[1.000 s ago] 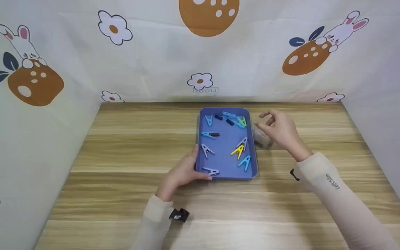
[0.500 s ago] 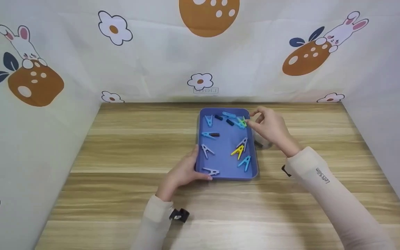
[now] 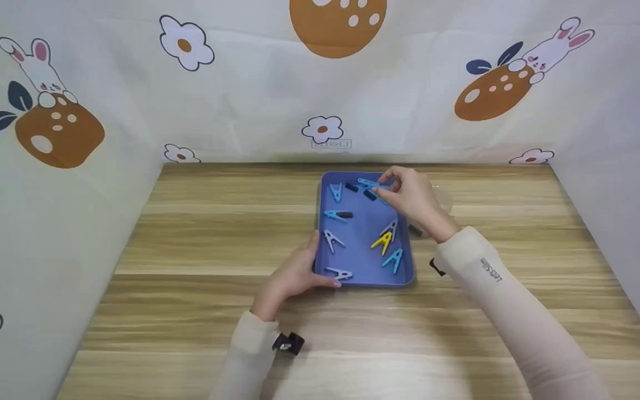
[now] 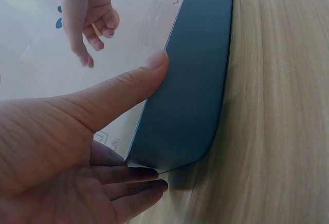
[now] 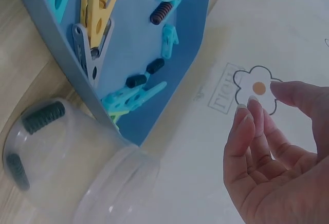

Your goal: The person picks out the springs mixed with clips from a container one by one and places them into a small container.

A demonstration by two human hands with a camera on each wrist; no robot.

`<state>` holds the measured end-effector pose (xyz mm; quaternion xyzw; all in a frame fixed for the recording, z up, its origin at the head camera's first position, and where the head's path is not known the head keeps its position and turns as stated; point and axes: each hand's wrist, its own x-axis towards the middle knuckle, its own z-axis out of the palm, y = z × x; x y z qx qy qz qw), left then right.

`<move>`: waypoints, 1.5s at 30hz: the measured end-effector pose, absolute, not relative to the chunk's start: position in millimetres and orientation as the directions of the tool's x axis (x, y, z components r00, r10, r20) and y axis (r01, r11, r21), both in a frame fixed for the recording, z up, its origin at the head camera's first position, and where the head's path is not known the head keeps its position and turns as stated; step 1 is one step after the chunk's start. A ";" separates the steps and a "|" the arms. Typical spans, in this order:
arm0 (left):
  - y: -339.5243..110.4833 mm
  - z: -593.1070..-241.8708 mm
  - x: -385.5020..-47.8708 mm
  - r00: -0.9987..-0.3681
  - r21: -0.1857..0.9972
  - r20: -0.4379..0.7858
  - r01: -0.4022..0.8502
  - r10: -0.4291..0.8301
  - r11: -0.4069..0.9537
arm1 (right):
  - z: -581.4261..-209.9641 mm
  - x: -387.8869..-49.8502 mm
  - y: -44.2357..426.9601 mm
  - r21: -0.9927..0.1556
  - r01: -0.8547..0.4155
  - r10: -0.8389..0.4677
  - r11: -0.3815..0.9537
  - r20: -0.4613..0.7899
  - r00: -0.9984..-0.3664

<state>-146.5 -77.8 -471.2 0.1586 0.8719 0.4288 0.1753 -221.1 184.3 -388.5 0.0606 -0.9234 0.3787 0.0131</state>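
A blue tray [image 3: 360,255] holds several light blue, grey and yellow clothespins, with a green one partly visible in the right wrist view. My left hand [image 3: 292,272] grips its near left corner, thumb along the front wall and fingers at the side [image 4: 77,142]. Over the far right part of the tray is my right hand [image 3: 411,197]. Its thumb and fingers are bent slightly, with a gap and nothing between them [image 5: 277,147]. Below it lie light blue clothespins [image 5: 133,96] and small dark ribbed cylinders [image 5: 136,81]. A yellow clothespin [image 3: 382,243] overlaps a grey one.
A clear jar [image 5: 87,147] stands against the tray's right side, partly hidden by the right arm in the head view. Dark ribbed cylinders [image 5: 45,117] lie inside it. Patterned cloth walls [image 3: 242,100] enclose the wooden table [image 3: 214,233].
My right hand has moved left from above the jar to over the tray's far right part, covering the green clothespin. The left hand stays on the tray corner.
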 end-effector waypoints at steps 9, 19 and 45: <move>-78.0 -470.1 -146.7 -0.883 0.817 -0.166 0.127 0.440 0.562 | -403.4 -233.4 171.1 -0.680 -0.133 -0.104 0.721 0.084 -0.991; -77.0 -469.3 -146.6 -0.885 0.811 -0.176 0.118 0.432 0.573 | -418.1 -239.6 159.2 -0.673 -0.106 -0.113 0.732 0.034 -0.993; -77.9 -470.0 -147.1 -0.884 0.806 -0.152 0.148 0.442 0.574 | -460.1 -255.4 148.7 -0.712 -0.048 -0.170 0.700 -0.101 -0.980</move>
